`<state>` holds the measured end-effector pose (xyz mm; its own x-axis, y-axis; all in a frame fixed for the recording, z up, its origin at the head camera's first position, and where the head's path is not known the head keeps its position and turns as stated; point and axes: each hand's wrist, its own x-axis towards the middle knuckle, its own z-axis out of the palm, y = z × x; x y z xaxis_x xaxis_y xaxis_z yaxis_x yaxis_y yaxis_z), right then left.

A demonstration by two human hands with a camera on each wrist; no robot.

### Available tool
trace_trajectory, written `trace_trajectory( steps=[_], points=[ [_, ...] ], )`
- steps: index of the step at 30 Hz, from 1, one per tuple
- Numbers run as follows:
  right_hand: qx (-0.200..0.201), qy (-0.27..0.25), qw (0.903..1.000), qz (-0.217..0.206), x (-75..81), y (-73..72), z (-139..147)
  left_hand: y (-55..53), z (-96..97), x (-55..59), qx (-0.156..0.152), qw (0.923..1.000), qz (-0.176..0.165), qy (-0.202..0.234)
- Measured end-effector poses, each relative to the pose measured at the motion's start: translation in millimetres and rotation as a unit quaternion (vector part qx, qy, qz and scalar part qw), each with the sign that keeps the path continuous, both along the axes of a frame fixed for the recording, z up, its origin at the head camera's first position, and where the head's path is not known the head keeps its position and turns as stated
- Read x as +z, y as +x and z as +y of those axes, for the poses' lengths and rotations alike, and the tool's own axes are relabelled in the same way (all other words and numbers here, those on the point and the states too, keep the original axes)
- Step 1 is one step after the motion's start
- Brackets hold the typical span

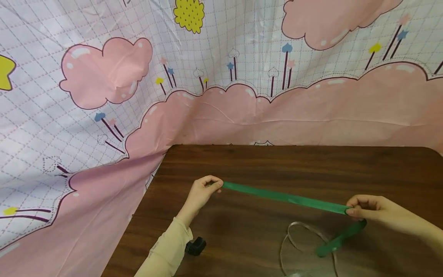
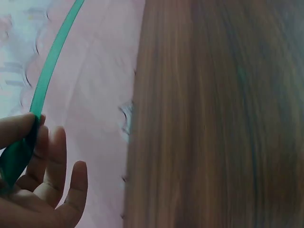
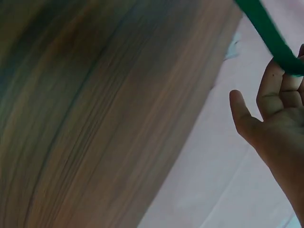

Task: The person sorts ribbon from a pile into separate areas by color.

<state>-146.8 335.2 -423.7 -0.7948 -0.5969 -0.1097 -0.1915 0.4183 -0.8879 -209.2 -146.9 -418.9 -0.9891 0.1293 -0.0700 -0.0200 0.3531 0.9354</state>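
A green satin ribbon [image 1: 283, 197] is stretched between both hands above the table, sloping down toward the right. My left hand [image 1: 202, 192] pinches it between thumb and index finger; in the left wrist view, part of the ribbon [image 2: 16, 164] also lies inside the palm. At the other side my right hand [image 1: 378, 211] pinches the ribbon between thumb and fingers. Beyond that grip a loose tail [image 1: 342, 238] of ribbon hangs down, blurred. The right wrist view has the ribbon [image 3: 266, 31] running to the fingertips, cut off by the frame edge.
Below the ribbon, a thin pale cord [image 1: 298, 222] lies in loops on the brown wooden table [image 1: 259, 165]. A small black object [image 1: 195, 246] sits beside the left forearm. Pink-and-white printed fabric [image 1: 277, 111] hangs behind the table and along its left side.
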Motion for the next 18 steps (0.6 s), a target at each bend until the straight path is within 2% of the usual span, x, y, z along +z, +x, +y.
trace_trajectory(
  steps=[4, 8, 11, 18],
  points=[
    [-0.011, 0.016, 0.9998, -0.007, -7.3, -19.6, 28, -21.0, -8.6, -8.5, 0.042, 0.999, -0.008, -0.01],
    [-0.054, 0.073, 0.9959, 0.0, -13.8, -33.7, 49, -37.5, -16.5, -16.5, 0.063, 0.9975, -0.022, -0.02],
    [-0.088, 0.118, 0.989, 0.008, -15.7, -41.2, 61, -47.5, -19.2, -20.3, 0.065, 0.9971, -0.032, -0.024],
    [-0.155, 0.148, 0.9768, 0.006, -16.0, -52.0, 81, -68.4, -14.5, -23.1, 0.067, 0.997, -0.039, -0.003]
  ],
)
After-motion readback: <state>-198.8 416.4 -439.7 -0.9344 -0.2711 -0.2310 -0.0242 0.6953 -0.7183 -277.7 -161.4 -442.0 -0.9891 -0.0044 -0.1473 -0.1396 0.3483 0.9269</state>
